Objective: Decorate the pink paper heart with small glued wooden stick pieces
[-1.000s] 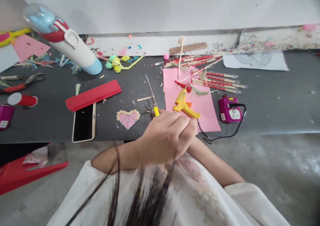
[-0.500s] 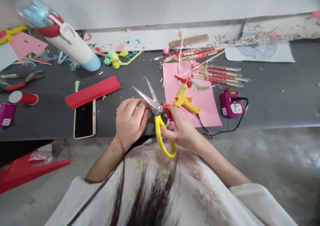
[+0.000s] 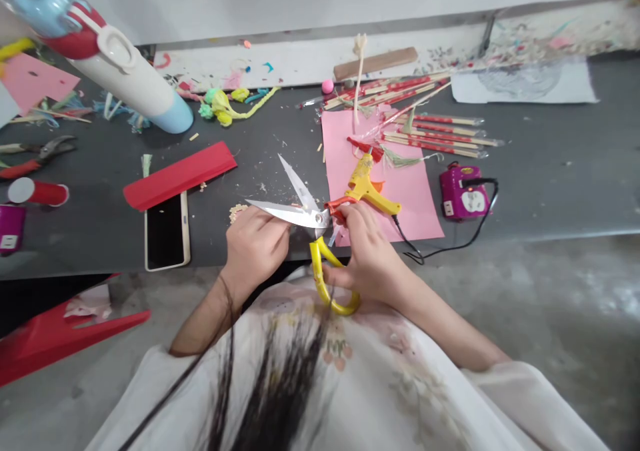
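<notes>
A pair of scissors with one yellow and one orange handle is gripped in my right hand. Its blades are spread wide and point left, away from my body. My left hand is closed beside the lower blade, which passes over its fingertips. What those fingers pinch is hidden; a small pale bit shows between the blades near the pivot. Just beyond my right hand, a yellow glue gun lies on a pink sheet.
A red folded strip lies across a phone. A tall bottle stands at the left, near pliers and a red thread spool. Red-wrapped sticks lie behind the glue gun. A purple power adapter sits at right.
The scissors' blades have swung wider apart and turned left, the lower blade now lying over my left fingertips. The whole view has shifted slightly.
</notes>
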A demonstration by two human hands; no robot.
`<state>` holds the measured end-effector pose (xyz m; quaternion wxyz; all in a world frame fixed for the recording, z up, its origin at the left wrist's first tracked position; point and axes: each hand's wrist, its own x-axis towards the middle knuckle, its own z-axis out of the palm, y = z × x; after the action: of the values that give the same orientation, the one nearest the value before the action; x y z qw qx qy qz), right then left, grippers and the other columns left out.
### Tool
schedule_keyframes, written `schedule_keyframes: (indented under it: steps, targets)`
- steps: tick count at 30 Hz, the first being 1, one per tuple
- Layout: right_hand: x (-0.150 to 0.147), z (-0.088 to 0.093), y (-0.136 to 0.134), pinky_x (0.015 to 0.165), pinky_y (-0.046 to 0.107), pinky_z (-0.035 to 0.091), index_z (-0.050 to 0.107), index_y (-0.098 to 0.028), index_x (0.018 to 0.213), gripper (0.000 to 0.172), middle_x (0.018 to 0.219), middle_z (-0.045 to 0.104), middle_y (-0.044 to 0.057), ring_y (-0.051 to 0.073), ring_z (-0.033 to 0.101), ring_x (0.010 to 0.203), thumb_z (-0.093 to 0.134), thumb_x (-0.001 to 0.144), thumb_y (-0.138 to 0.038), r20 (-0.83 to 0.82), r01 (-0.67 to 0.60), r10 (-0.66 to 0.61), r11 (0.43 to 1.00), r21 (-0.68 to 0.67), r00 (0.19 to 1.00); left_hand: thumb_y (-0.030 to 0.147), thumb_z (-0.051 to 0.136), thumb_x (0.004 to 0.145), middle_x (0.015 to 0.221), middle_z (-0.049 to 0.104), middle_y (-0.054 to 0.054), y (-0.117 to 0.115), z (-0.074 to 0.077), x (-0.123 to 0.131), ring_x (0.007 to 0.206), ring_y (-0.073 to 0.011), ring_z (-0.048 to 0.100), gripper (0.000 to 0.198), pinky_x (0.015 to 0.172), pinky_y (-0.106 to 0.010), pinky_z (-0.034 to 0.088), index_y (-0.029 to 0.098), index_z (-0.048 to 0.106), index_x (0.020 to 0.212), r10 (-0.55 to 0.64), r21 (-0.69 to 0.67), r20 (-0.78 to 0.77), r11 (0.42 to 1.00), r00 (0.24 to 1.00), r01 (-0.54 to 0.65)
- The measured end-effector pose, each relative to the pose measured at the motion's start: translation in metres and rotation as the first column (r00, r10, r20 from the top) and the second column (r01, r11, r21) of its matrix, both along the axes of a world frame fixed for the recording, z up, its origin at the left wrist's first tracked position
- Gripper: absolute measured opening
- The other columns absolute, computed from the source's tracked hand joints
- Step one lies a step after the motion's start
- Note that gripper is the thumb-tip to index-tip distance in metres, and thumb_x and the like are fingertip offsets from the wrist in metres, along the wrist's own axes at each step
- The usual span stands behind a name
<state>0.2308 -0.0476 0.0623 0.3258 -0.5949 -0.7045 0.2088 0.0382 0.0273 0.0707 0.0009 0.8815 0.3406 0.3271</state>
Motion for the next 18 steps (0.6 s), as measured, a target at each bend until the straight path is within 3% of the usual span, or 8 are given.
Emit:
schedule_keyframes:
  steps: [9,18]
  targets:
    - [0.0016,0.0046,-0.0013,0.094,0.055,0.047,0.042,-0.005,0.123,0.069,0.110,0.055,0.022,0.037,0.051,0.106,0.068,0.073,-0.044,0.080,-0.060,0.058,0.998,0.027,0.995,0.014,0.052,0.088,0.086,0.077,0.000,0.0028,0.0022,-0.0048,0.083,-0.0138,0.071,0.026,0.072,-0.021,0.054,0.021,0.075,0.078,-0.027,-0.047,-0.008,0.999,1.000,0.027]
    - [0.0012,0.0084,-0.0040,0.099,0.056,0.044,0.043,0.000,0.126,0.081,0.117,0.052,0.025,0.038,0.048,0.110,0.065,0.075,-0.059,0.094,-0.064,0.068,0.997,-0.042,0.993,0.010,0.058,0.083,0.081,0.076,0.002,0.0087,0.0005,-0.0093,0.074,-0.0123,0.071,0.023,0.068,-0.021,0.055,0.021,0.073,0.072,-0.162,-0.215,0.162,0.957,0.973,0.195]
